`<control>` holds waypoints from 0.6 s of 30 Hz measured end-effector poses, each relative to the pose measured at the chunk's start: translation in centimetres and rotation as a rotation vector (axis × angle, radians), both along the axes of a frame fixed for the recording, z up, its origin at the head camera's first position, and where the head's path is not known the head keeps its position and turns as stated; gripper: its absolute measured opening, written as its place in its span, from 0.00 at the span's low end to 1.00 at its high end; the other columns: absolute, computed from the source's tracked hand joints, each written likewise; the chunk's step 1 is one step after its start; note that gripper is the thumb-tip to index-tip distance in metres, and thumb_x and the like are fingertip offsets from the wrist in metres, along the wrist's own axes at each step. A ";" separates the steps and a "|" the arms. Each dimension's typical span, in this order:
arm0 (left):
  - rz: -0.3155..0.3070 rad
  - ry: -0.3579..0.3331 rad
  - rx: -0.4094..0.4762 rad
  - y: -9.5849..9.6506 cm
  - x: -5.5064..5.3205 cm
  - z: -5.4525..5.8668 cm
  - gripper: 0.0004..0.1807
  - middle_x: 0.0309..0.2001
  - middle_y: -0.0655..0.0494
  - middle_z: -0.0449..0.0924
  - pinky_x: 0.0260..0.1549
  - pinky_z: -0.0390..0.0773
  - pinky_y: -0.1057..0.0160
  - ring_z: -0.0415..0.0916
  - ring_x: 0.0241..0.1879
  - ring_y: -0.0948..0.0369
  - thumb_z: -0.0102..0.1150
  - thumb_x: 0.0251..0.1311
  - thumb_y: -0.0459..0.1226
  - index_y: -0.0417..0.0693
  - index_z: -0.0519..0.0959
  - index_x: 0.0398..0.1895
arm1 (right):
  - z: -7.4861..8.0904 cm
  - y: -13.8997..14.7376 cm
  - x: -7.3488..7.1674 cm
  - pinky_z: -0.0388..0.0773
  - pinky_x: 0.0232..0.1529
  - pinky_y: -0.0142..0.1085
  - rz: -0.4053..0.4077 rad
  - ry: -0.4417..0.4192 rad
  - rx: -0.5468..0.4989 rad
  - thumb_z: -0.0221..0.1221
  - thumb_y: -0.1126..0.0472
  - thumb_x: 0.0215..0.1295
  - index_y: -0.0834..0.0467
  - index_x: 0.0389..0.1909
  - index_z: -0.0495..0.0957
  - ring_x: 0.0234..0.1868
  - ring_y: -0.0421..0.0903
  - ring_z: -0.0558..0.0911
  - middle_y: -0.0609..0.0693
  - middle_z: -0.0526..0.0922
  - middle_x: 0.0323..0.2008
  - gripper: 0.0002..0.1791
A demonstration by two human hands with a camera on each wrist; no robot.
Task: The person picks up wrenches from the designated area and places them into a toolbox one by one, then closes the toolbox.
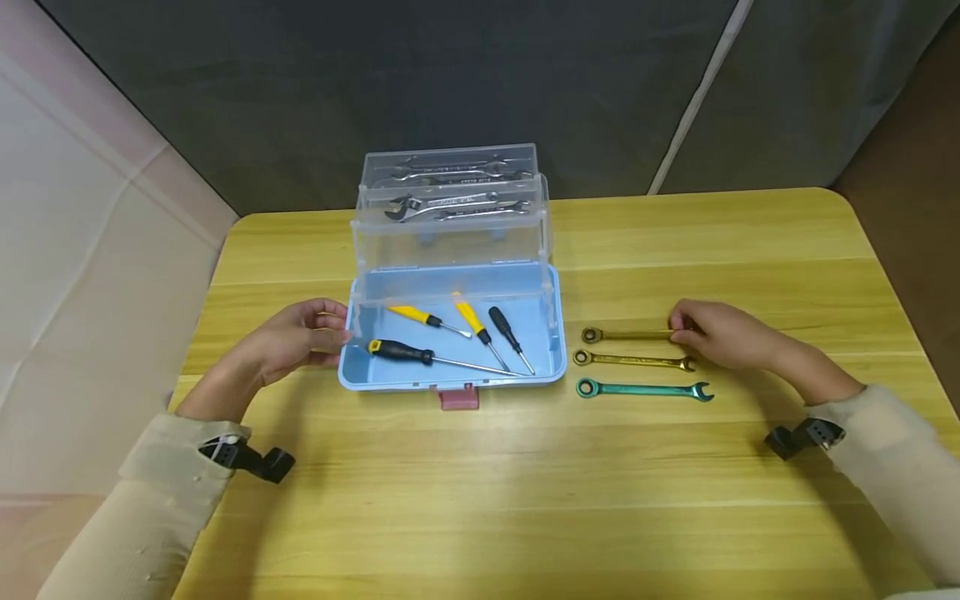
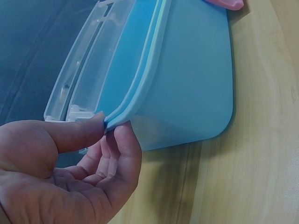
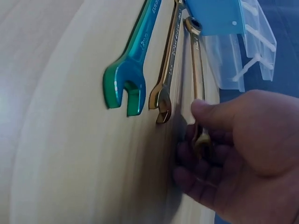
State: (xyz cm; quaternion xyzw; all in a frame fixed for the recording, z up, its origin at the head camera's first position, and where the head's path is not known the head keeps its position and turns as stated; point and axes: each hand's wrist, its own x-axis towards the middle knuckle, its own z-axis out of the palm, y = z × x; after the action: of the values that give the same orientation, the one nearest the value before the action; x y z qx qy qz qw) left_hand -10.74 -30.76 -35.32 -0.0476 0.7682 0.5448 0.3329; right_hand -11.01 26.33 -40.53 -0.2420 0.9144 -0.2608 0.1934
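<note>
My left hand (image 1: 303,335) pinches the left rim of a light blue toolbox (image 2: 187,74), thumb on top and fingers curled beneath. My right hand (image 1: 723,333) holds the open end of a gold combination wrench (image 1: 630,335) between thumb and fingers. The wrench's ring end points left toward the box. Beside it lie a second gold wrench (image 1: 637,361) and a green wrench (image 1: 645,390), roughly parallel. Inside the box are a long black-handled screwdriver (image 1: 405,351), two yellow-handled screwdrivers (image 1: 471,318) and a small black one (image 1: 504,325).
Clear plastic trays (image 1: 450,242) stand raised at the back of the toolbox, with several silver wrenches (image 1: 450,202) in them. A pink latch (image 1: 458,398) hangs at the box's front. Everything stands on a wooden table (image 1: 480,517), with a dark curtain (image 1: 450,75) behind.
</note>
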 end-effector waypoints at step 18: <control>0.019 -0.008 0.008 0.1 0.1 0.0 0.21 0.46 0.53 0.72 0.40 0.85 0.64 0.78 0.38 0.64 0.54 0.72 0.27 0.33 0.60 0.62 | -1.9 1.3 1.5 0.75 0.32 0.33 -0.207 -0.110 -0.426 0.53 0.68 0.78 0.65 0.66 0.75 0.37 0.42 0.76 0.54 0.78 0.58 0.19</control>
State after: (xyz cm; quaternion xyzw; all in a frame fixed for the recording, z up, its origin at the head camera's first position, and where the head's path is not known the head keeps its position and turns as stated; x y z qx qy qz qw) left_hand -10.63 -30.68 -35.35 -0.0557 0.7642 0.5508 0.3309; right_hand -9.46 27.63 -42.38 -0.1679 0.8467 -0.4790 0.1597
